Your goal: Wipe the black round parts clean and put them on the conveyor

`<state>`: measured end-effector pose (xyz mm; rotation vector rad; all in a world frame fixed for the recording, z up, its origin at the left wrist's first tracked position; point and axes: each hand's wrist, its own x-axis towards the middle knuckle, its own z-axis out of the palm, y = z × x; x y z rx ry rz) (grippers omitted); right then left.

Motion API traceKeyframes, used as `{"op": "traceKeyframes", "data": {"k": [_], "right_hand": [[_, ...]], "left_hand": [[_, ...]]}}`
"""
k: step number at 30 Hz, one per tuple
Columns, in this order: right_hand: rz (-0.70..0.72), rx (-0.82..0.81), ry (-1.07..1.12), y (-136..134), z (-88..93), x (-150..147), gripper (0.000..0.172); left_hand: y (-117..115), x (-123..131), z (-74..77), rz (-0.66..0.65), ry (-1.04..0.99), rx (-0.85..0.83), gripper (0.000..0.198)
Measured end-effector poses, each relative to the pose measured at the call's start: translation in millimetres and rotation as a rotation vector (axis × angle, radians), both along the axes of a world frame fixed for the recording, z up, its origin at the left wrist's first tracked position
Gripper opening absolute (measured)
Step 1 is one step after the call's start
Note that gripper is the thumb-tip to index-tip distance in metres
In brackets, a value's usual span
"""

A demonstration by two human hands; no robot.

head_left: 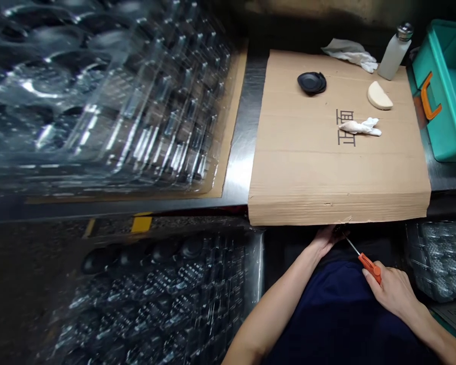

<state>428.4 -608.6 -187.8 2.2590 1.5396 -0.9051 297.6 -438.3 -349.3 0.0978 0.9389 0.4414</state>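
Note:
My right hand (393, 289) is closed around an orange utility knife (370, 266). Its thin metal blade points up and left, to a spot just below the cardboard's front edge. There my left hand (326, 240) has its fingers curled, partly under the cardboard (307, 172). Something small and dark is at its fingertips by the blade's tip; I cannot make out what it is. Both hands are low, in front of the dark blue clothing on my lap. Further back on the cardboard lie black round parts (311, 82), a cream half-round pad (380, 96) and a knotted white cloth (361, 126).
Clear plastic trays (99, 101) are stacked on the left of the metal table (240, 167). More trays stand lower left (155, 294) and lower right (448, 253). A bottle with a metal top (395, 53), white tissue (349, 53) and a teal bin (441, 101) are at the back right.

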Motion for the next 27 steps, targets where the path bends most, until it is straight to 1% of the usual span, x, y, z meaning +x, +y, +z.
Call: {"op": "traceKeyframes", "data": {"k": [5,9,12,14,16,18,20,22,24,25,26,27], "right_hand": [[-0.044,0.023,0.056,-1.8,4.0,-4.0,0.041],[-0.131,0.080,0.099,-5.0,12.7,-1.3,0.039],[-0.253,0.222,0.266,-21.1,22.4,10.5,0.040],[-0.411,0.406,0.405,-38.4,28.1,24.6,0.041],[-0.623,0.663,0.426,-54.2,31.3,45.1,0.042],[-0.848,0.928,0.304,-60.8,30.7,72.8,0.042],[-1.079,1.147,0.164,-54.4,25.8,107.7,0.043],[-1.265,1.367,0.125,-37.3,18.7,148.4,0.051],[-1.366,1.557,0.116,-14.9,13.2,190.6,0.061],[-1.393,1.603,0.109,-2.9,12.0,209.6,0.063],[-1.394,1.614,0.086,9.9,11.9,225.8,0.063],[-1.365,1.587,0.026,23.7,12.7,238.2,0.063]], "left_hand": [[-6.2,-3.0,0.5,-0.026,0.050,0.002,0.023],[-8.4,-5.3,6.3,-0.110,0.076,0.037,0.024],[-11.6,-6.7,12.3,-0.184,0.112,0.073,0.029],[-14.1,-7.8,15.7,-0.240,0.112,0.105,0.034],[-15.6,-8.8,18.1,-0.294,0.095,0.125,0.039],[-15.8,-9.8,19.6,-0.328,0.081,0.125,0.043],[-14.8,-11.3,20.1,-0.338,0.066,0.135,0.045],[-13.5,-13.5,20.3,-0.327,0.062,0.143,0.046],[-13.3,-16.5,21.8,-0.303,0.047,0.145,0.048],[-14.2,-18.5,23.7,-0.285,0.033,0.147,0.050],[-15.9,-21.1,26.9,-0.264,0.015,0.152,0.052],[-18.3,-24.2,31.3,-0.242,-0.008,0.164,0.053]]}}
